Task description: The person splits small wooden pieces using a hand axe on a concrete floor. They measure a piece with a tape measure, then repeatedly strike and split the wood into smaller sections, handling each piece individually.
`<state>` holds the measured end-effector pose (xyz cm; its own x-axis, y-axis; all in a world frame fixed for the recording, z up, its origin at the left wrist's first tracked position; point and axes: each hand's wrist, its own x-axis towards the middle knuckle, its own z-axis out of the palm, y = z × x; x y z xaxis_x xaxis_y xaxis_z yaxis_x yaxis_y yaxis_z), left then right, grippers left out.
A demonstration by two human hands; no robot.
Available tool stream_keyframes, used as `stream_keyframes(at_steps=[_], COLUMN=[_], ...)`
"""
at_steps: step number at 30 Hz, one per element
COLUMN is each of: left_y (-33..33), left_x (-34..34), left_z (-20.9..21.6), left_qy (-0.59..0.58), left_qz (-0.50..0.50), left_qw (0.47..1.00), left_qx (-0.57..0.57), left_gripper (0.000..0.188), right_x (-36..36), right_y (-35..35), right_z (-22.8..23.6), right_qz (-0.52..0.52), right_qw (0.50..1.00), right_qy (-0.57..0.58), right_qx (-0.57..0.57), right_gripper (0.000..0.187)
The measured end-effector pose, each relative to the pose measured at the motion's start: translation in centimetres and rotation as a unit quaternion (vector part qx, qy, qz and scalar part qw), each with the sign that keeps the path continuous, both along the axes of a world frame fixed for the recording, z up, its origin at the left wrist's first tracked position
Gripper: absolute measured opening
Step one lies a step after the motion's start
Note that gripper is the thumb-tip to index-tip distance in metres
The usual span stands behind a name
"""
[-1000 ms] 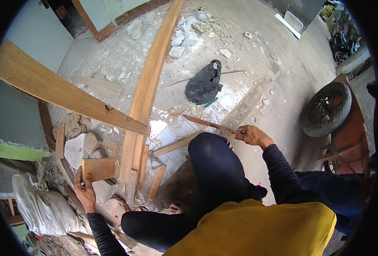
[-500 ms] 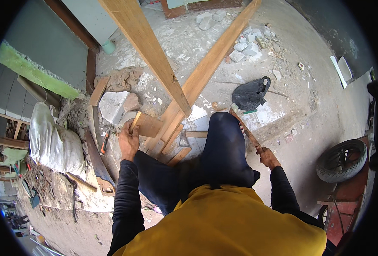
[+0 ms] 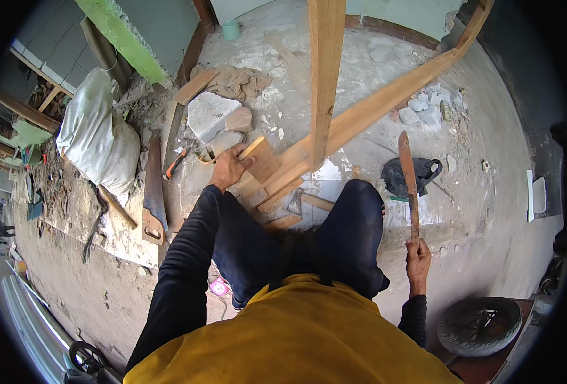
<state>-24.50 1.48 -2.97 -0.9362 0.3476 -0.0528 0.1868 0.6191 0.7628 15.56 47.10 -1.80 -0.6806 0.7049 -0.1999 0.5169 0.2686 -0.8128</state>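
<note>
My left hand (image 3: pixel 230 168) grips the edge of a short wooden board (image 3: pixel 264 165), which is tilted up over the lower end of a long plank (image 3: pixel 366 121). In my right hand (image 3: pixel 418 262) is a machete (image 3: pixel 409 176), held by its handle with the rusty brown blade pointing away from me. The blade stands clear of the board and overlaps the black plastic bag (image 3: pixel 393 176) in view. Between my knees lies a hatchet (image 3: pixel 295 202), partly hidden by my right leg. A tall timber post (image 3: pixel 325 77) rises beside the long plank.
To my left lie a handsaw (image 3: pixel 155 182), an orange-handled tool (image 3: pixel 175 164) and a wooden handle (image 3: pixel 117 206), near a white sack (image 3: pixel 101 134). A concrete block (image 3: pixel 210 115) sits beyond my left hand. Rubble (image 3: pixel 427 112) lies far right; a wheel (image 3: pixel 482 326) is near right.
The machete has swung from beside my right knee to pointing straight ahead, out to the right. My left hand still grips the board. The whole view has turned and shifted.
</note>
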Motion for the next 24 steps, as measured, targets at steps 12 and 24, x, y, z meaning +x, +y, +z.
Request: stream_keyframes(at_steps=[12,24], left_y=[-3.1,-0.8], left_x=[-2.5,-0.5], left_z=[3.4,2.7], left_qy=[-0.072,-0.152], left_qz=[-0.008,-0.033], left_qw=[0.997,0.985], left_qx=[0.016,0.072], left_gripper=[0.042,0.045], right_x=[-8.7,-8.7], right_y=[-11.2,-12.9], right_z=[6.6,6.1], right_qz=[0.253,0.261], right_qw=[0.963,0.963], right_qy=[0.084,0.053], right_qx=[0.023,-0.044], right_gripper=[0.027,0.031])
